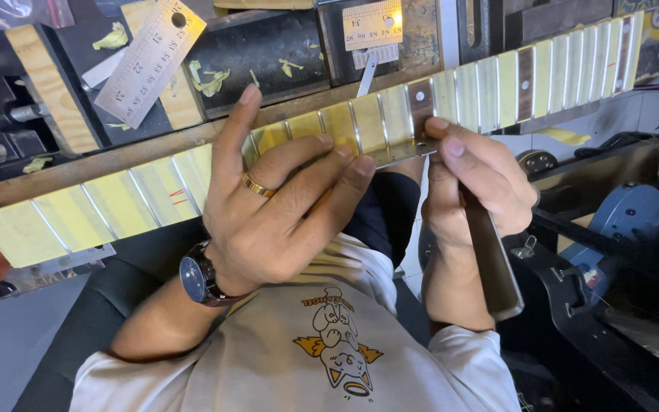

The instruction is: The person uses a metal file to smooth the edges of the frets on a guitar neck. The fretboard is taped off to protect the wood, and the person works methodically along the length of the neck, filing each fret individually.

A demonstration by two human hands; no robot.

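Guitar neck [154,194] running near-left to far-right across tabletop [116,156], frets masked in yellow tape. Left hand [284,206] pressing fingers flat on its middle; right hand [474,183] gripping a file [490,259] at a fret. Likely slip: file skidding onto bare wood. No containers visible.

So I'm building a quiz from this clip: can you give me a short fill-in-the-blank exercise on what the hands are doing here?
1. The left hand rests its fingers on a guitar ____ covered in yellow tape.
2. The right hand grips a long flat ____ against the frets.
3. The left wrist wears a ____.
4. A metal ____ lies on the bench above the left hand.

Missing words: neck; file; watch; ruler
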